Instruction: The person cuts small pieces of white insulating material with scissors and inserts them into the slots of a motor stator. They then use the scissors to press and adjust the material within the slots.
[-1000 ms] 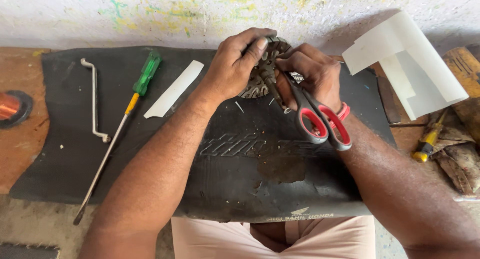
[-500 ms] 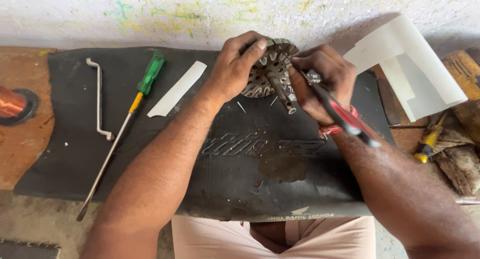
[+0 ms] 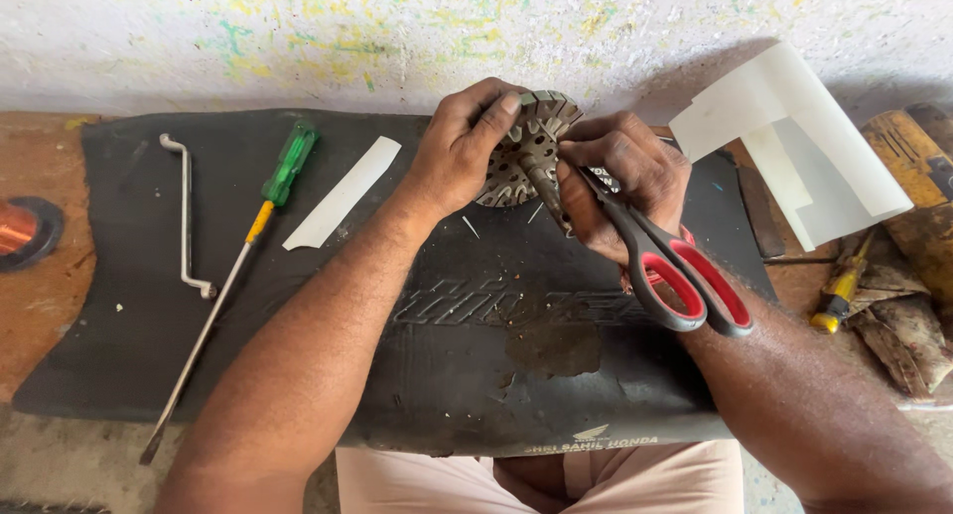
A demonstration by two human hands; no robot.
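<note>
The light is soft and bright, like daylight. The pale wall [image 3: 298, 38] looks very bright. Small dark shadows sit under the hands and beside the white sheet [image 3: 794, 137]. The black mat [image 3: 149, 325] has a dull shine. Most things look sharp. The corners bend a little.

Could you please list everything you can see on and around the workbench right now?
Slotted metal rotor: one, grey, held up in both hands.
Scissors: one, red and black handles, in right hand.
Screwdriver: one, green handle, left on mat.
Bent rod: one, silver, left on mat.
Paper strip: one, white, on mat.
Folded sheets: white, right.
Copper coil: one, far left.
Rubber mat: one, black.
Left hand.
Right hand.
</note>
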